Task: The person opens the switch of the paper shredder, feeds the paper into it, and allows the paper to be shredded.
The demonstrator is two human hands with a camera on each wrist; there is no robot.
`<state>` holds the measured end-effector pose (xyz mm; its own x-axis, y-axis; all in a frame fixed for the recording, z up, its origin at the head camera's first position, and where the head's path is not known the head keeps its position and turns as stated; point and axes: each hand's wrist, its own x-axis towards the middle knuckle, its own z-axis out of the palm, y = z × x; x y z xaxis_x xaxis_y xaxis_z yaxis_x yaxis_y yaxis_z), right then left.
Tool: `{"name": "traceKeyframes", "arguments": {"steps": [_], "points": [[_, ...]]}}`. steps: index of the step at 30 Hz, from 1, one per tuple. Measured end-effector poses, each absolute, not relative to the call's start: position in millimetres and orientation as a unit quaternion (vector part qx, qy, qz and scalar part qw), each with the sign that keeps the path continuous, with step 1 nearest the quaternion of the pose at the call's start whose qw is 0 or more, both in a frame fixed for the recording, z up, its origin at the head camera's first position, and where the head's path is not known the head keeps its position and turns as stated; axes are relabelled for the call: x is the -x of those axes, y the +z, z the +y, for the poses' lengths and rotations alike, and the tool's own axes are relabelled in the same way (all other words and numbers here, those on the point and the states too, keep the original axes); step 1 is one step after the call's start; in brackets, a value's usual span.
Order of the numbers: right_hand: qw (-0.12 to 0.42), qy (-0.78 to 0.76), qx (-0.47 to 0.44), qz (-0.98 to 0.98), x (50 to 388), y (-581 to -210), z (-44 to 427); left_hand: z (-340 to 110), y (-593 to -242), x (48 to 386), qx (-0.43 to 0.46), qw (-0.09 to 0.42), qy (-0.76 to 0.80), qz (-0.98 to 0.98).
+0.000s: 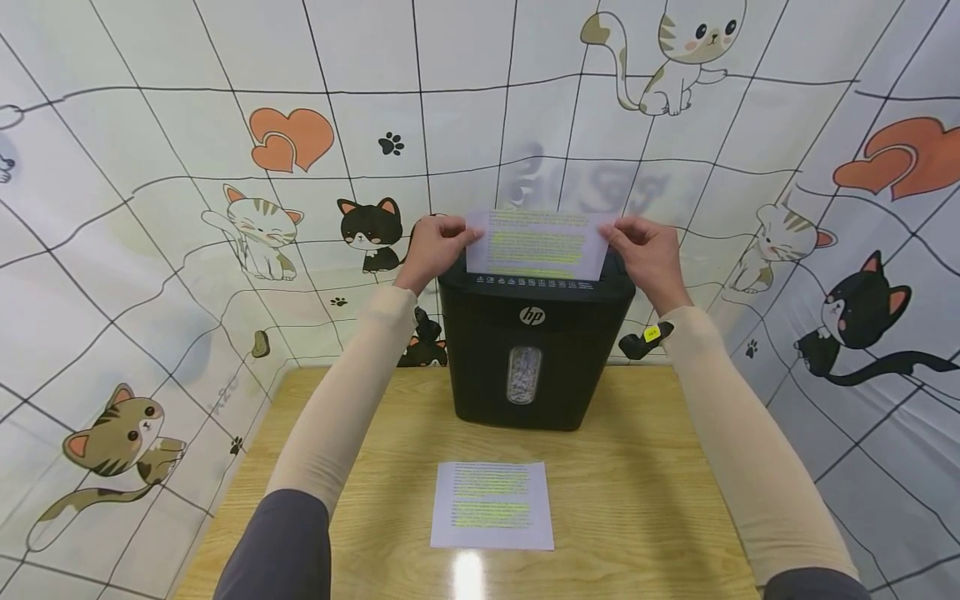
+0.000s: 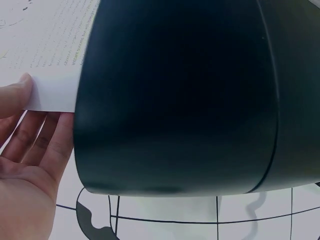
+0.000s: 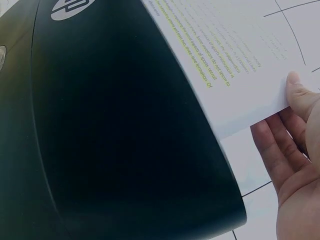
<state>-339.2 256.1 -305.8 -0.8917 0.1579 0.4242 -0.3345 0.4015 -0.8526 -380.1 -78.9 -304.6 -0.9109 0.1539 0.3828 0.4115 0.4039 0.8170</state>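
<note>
Patterned cloth [image 1: 480,50]: hangs beyond my left hand [image 1: 437,250] and my right hand [image 1: 651,257], and out to either side of them.
Counter [image 1: 645,500]: wooden, below my hands, stretching from beneath them back toward me.
Shredder [image 1: 487,367]: black, standing on the counter between and below my hands, its top just under my fingers.
Held sheet [image 1: 536,246]: printed text with yellow highlighting, upright between my hands, its lower edge out of sight at the shredder's top. I take feeding it in as the step in hand; whether it has been caught yet, I can't tell.
Flat sheet [image 1: 491,506]: also highlighted, lying on the counter nearer to me than my hands, apart from the shredder. One page or several, I can't tell; I'd count it as waiting its turn.
Hands: each pinches one side edge of the held sheet, thumb on the near face, fingers behind. The next move, I judge, calls for lowering both evenly, keeping the page square and taut, then letting go before my fingertips reach the top.
Window [image 1: 524,375]: in the shredder's front, below and between my hands, pale shreds showing through.
</note>
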Motion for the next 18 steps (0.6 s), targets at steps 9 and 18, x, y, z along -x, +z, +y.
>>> {"name": "traceKeyframes", "arguments": {"steps": [9,18], "points": [[0.23,0.546,-0.069,-0.803,339.2,-308.4,255.6,-80.3,-305.9,379.5,0.177,0.128,-0.512,-0.831],[0.227,0.525,-0.057,-0.818,336.5,-306.6,255.0,-80.2,-306.0,380.9,0.175,0.117,-0.518,-0.829]]}}
